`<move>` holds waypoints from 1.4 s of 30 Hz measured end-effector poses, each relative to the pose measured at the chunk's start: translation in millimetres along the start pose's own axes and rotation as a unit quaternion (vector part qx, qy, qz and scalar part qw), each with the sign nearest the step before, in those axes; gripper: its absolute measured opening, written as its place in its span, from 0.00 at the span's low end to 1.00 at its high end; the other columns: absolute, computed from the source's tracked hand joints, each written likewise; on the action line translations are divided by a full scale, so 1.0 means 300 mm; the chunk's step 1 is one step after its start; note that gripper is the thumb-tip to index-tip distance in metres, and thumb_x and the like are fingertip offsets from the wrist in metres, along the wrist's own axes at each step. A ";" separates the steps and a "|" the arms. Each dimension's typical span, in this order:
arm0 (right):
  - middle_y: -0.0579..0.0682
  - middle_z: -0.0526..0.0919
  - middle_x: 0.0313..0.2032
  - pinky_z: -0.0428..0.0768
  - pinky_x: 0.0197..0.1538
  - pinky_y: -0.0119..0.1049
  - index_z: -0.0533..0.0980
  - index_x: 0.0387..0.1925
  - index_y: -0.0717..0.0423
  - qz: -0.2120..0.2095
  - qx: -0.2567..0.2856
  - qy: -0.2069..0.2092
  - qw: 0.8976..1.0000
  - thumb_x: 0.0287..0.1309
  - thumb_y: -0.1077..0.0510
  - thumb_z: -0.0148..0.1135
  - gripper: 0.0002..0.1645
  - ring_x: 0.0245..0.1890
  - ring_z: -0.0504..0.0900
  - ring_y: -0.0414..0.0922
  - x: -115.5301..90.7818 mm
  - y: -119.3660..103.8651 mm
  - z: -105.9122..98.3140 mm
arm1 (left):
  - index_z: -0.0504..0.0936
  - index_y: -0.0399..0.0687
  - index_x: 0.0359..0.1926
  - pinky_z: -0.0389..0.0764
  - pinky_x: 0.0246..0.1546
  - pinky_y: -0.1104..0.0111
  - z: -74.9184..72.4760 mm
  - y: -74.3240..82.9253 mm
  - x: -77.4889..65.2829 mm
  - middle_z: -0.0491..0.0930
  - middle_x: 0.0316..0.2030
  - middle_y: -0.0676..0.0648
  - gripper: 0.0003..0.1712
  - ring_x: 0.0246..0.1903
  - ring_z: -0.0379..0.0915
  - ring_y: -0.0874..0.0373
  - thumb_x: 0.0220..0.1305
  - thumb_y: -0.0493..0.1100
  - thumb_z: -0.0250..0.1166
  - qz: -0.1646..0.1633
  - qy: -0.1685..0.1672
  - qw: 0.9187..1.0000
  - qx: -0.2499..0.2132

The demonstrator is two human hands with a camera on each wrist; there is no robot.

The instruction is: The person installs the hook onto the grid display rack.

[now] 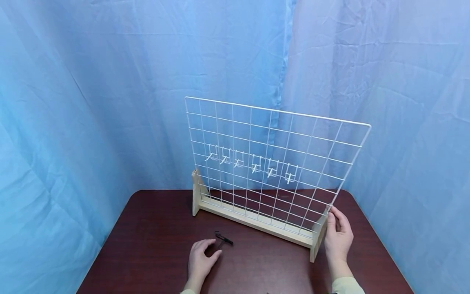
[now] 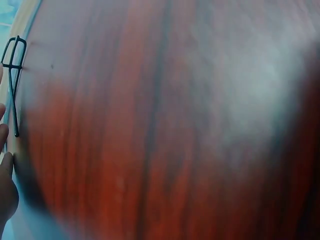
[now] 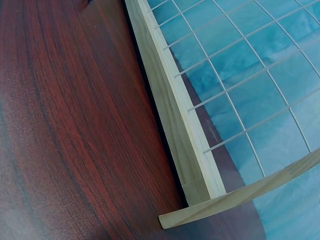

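Note:
A white wire grid display stand (image 1: 257, 237) with a wooden base stands at an angle on the table. Several white hooks (image 1: 271, 173) hang in a row across its grid. My right hand (image 1: 338, 241) grips the stand's right side, thumb in front, where the grid meets the wooden end piece (image 3: 240, 197). In front of the base, a black wire hook (image 1: 224, 239) is beside my left hand (image 1: 202, 259). The finger and thumb of that hand are parted near the hook's stem. In the left wrist view, the black hook (image 2: 15, 85) and fingertips appear at the left edge.
The dark red-brown wooden table (image 1: 154, 245) has rounded back corners. Blue curtains (image 1: 147, 102) hang behind it and along both sides.

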State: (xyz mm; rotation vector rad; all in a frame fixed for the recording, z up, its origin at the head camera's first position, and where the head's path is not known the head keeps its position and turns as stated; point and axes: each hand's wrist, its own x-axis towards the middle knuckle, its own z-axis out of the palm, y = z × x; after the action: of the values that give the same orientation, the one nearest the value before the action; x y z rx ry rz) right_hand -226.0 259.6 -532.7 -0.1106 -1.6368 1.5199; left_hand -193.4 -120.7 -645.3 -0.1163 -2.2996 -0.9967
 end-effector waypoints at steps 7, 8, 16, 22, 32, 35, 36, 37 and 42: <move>0.35 0.84 0.45 0.75 0.46 0.19 0.78 0.53 0.72 0.004 -0.001 0.000 1.000 0.65 0.72 0.57 0.15 0.45 0.80 0.28 0.000 -0.007 0.002 | 0.88 0.48 0.38 0.76 0.46 0.58 -0.027 -0.019 -0.012 0.84 0.38 0.54 0.23 0.42 0.77 0.54 0.37 0.44 0.84 0.021 -0.044 0.998 0.037; 0.35 0.83 0.45 0.75 0.46 0.18 0.78 0.52 0.73 0.002 0.000 -0.001 1.000 0.65 0.72 0.57 0.15 0.45 0.80 0.28 -0.001 -0.020 0.004 | 0.89 0.48 0.38 0.76 0.46 0.58 -0.030 -0.021 -0.013 0.84 0.38 0.54 0.23 0.42 0.77 0.54 0.36 0.44 0.84 0.025 -0.045 0.998 0.041; 0.37 0.84 0.44 0.75 0.47 0.19 0.77 0.52 0.76 -0.006 -0.002 -0.008 1.000 0.66 0.72 0.56 0.15 0.45 0.80 0.28 -0.010 -0.107 0.013 | 0.89 0.48 0.32 0.75 0.44 0.56 -0.045 -0.039 -0.019 0.83 0.38 0.52 0.20 0.42 0.76 0.52 0.31 0.43 0.84 0.071 -0.047 0.995 0.042; 0.40 0.84 0.45 0.75 0.47 0.19 0.77 0.52 0.74 -0.003 -0.010 -0.007 1.000 0.67 0.70 0.56 0.15 0.45 0.80 0.28 -0.010 -0.102 0.011 | 0.86 0.50 0.26 0.75 0.44 0.61 -0.043 -0.043 -0.019 0.83 0.37 0.52 0.16 0.41 0.76 0.53 0.32 0.36 0.82 0.067 -0.030 0.997 0.028; 0.41 0.84 0.46 0.75 0.47 0.19 0.77 0.52 0.74 -0.002 -0.012 -0.010 1.000 0.67 0.70 0.56 0.15 0.46 0.80 0.28 -0.012 -0.099 0.009 | 0.84 0.52 0.24 0.75 0.45 0.61 -0.038 -0.028 -0.025 0.83 0.34 0.55 0.07 0.40 0.76 0.55 0.47 0.37 0.75 -0.018 -0.032 0.999 0.024; 0.45 0.85 0.46 0.76 0.48 0.19 0.78 0.52 0.73 -0.002 -0.011 -0.009 1.000 0.67 0.70 0.56 0.15 0.46 0.80 0.28 -0.011 -0.101 0.011 | 0.84 0.51 0.25 0.75 0.44 0.62 -0.037 -0.026 -0.022 0.83 0.33 0.57 0.06 0.38 0.76 0.56 0.48 0.37 0.74 -0.036 -0.023 0.999 0.004; 0.45 0.85 0.46 0.76 0.48 0.19 0.78 0.52 0.73 -0.002 -0.010 -0.008 1.000 0.67 0.70 0.56 0.15 0.46 0.80 0.28 -0.011 -0.101 0.011 | 0.84 0.51 0.25 0.75 0.44 0.63 -0.036 -0.026 -0.020 0.83 0.32 0.57 0.07 0.38 0.76 0.56 0.48 0.36 0.74 -0.042 -0.018 0.999 -0.004; 0.44 0.85 0.46 0.76 0.48 0.19 0.77 0.52 0.73 -0.002 -0.008 -0.007 1.000 0.67 0.70 0.56 0.15 0.46 0.80 0.28 -0.011 -0.101 0.012 | 0.84 0.52 0.25 0.75 0.43 0.64 -0.034 -0.027 -0.018 0.83 0.32 0.58 0.08 0.37 0.77 0.56 0.47 0.35 0.74 -0.049 -0.012 0.999 -0.014; 0.38 0.84 0.45 0.76 0.48 0.19 0.77 0.52 0.76 -0.003 -0.004 -0.007 1.000 0.66 0.71 0.56 0.15 0.46 0.80 0.28 -0.011 -0.102 0.013 | 0.84 0.51 0.26 0.75 0.43 0.70 -0.033 -0.019 -0.010 0.83 0.29 0.59 0.08 0.35 0.79 0.59 0.47 0.34 0.74 -0.109 0.001 0.992 -0.070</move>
State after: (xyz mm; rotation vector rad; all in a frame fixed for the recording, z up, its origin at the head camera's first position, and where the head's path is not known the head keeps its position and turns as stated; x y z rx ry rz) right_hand -211.8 247.2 -508.1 -0.1000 -1.6540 1.5134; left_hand -187.8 -131.0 -645.4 0.0811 -2.2735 -1.2675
